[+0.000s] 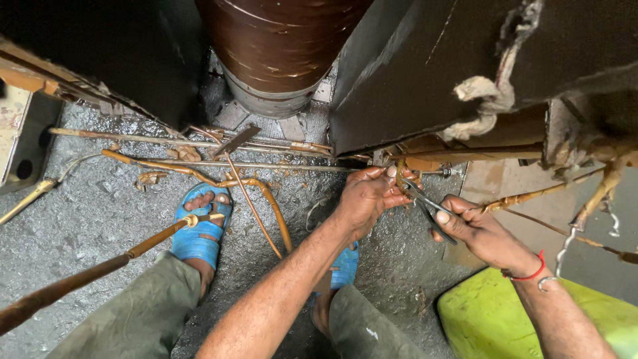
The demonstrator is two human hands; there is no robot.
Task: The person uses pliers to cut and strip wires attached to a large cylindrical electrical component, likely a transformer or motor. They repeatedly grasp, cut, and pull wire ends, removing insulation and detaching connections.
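Observation:
My left hand (369, 196) pinches a paper-wrapped copper lead (401, 174) just below the edge of a large dark metal casing (425, 66). My right hand (482, 233), with a red thread on its wrist, grips a pair of metal pliers (425, 203). The plier jaws point at the lead right beside my left fingers. A thin metal rod (266, 165) runs along the floor toward the same spot.
A brown ribbed cylinder (279, 46) stands at the top centre. Several wrapped copper leads (259, 206) curve over the gritty grey floor (86, 219). A long lead (86, 272) crosses the lower left. My feet wear blue sandals (199, 233). A green object (525, 319) sits at the lower right.

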